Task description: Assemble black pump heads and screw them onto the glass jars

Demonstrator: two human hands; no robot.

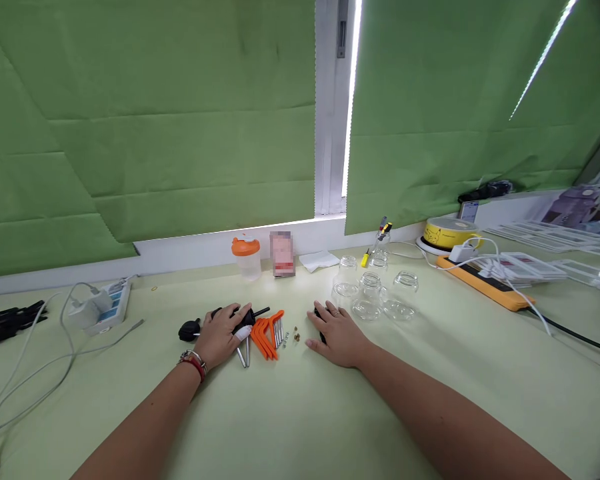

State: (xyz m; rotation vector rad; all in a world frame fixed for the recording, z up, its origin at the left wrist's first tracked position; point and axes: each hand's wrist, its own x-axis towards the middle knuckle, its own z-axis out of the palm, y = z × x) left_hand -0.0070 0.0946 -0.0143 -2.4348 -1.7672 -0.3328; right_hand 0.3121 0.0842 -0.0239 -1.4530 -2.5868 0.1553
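Observation:
My left hand point(225, 331) lies palm down over several black parts point(246, 320), its fingers stretched out. A round black piece point(189, 330) sticks out to its left, and two metal rods point(243, 355) show below it. Just right of it lie several orange angled pieces point(265, 335), thin silver pins point(279, 331), small clear bits point(286, 340) and small brass-coloured pieces point(297, 335). My right hand point(339, 333) rests flat with spread fingers on a small black object point(321, 325), mostly hidden under it.
Several glass jars point(369, 298) stand beyond my right hand, one holding tools. An orange-lidded cup point(247, 257), a small blurred box point(283, 255) and white paper point(319, 260) are at the back. Power strips point(113, 308) and an orange one point(485, 283) with cables lie at the sides.

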